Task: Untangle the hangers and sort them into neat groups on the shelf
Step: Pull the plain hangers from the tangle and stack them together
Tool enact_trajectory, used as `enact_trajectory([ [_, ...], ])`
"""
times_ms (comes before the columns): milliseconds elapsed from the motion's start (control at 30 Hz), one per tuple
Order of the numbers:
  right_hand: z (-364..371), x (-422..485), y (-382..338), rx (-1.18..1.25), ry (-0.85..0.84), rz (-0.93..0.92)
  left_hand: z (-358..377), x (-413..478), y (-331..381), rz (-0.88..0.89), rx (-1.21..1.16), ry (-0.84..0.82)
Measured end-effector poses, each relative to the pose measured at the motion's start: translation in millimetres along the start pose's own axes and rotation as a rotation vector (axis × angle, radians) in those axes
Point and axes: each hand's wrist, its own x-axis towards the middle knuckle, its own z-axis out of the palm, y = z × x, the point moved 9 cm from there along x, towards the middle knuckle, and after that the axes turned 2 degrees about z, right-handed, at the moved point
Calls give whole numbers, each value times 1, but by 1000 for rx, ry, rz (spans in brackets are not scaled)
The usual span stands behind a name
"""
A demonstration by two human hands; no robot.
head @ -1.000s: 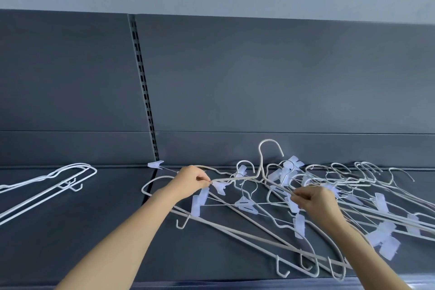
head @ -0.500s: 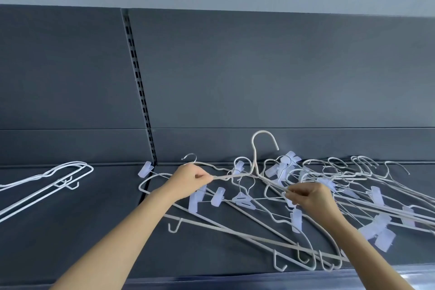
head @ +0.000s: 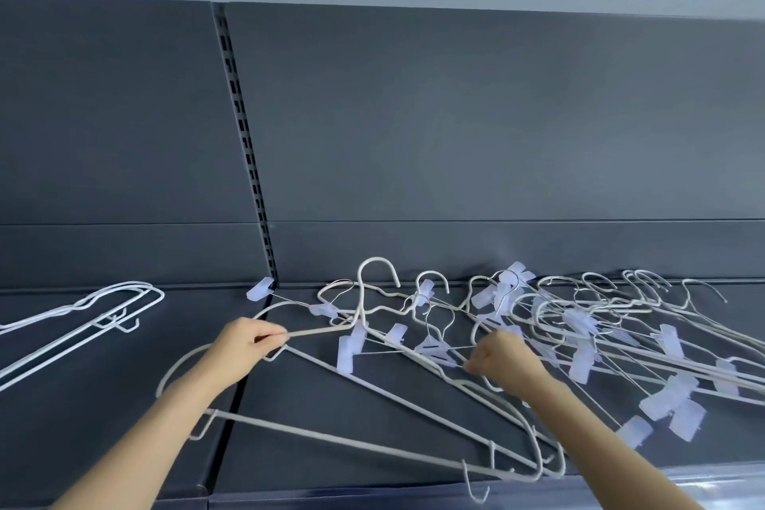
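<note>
Left hand (head: 248, 347) is pinching a thick white hanger (head: 318, 331) by its arm; right hand (head: 501, 356) is pinching thin wire in the tangle (head: 577, 321). White wires and translucent clips (head: 347, 352) are lying interlocked on the dark shelf (head: 103, 389).

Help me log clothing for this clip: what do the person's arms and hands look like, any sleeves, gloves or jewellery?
Both arms are bare from the bottom edge of the view to the fingers. The left hand and right hand wear no gloves. No sleeve, watch, bracelet or ring shows on the left forearm or right forearm.
</note>
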Motion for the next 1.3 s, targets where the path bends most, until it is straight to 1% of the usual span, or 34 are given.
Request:
enact_trajectory([
  [100, -4, -5, -5, -24, 187, -7, 0, -1, -8, -6, -16, -24],
  [133, -10, -7, -9, -21, 258, -38, 0, -2, -9, -5, -12, -36],
  [200, -16, -4, -14, -21, 324, -112, -3, -4, -10, -7, -14, -39],
  [333, -7, 8, -28, -107, 228, -182, -10, -3, -11, -20, -17, -13],
  [400, 2, 10, -33, -119, 200, -188, -11, -3, -12, -22, -18, -12],
  [500, 0, 12, -36, -11, 266, -219, -13, -4, -10, -19, -26, -8],
  [600, -17, 8, -37, 181, 318, -267, -17, -7, -13, -31, -14, -15],
  [700, -35, 4, -32, 320, 384, -251, -21, -11, -13, -45, -32, 4],
  [767, -39, 6, -28, 363, 391, -222, -24, -13, -9, -53, -60, 38],
  [833, -40, 10, -24, 348, 386, -200, -26, -15, -4, -65, -67, 63],
  [967, -30, 17, -14, 188, 281, -141, -30, -21, -1, -97, -56, 74],
  [1067, -30, 13, -13, 181, 257, -123, -36, -29, 3, -107, -19, 129],
  [1167, -37, 6, -42, 208, 252, -236, -46, -42, 3, -129, 2, 189],
  [1300, -35, -8, -96, 253, 190, -426, -73, -75, -6, -204, 9, 320],
])
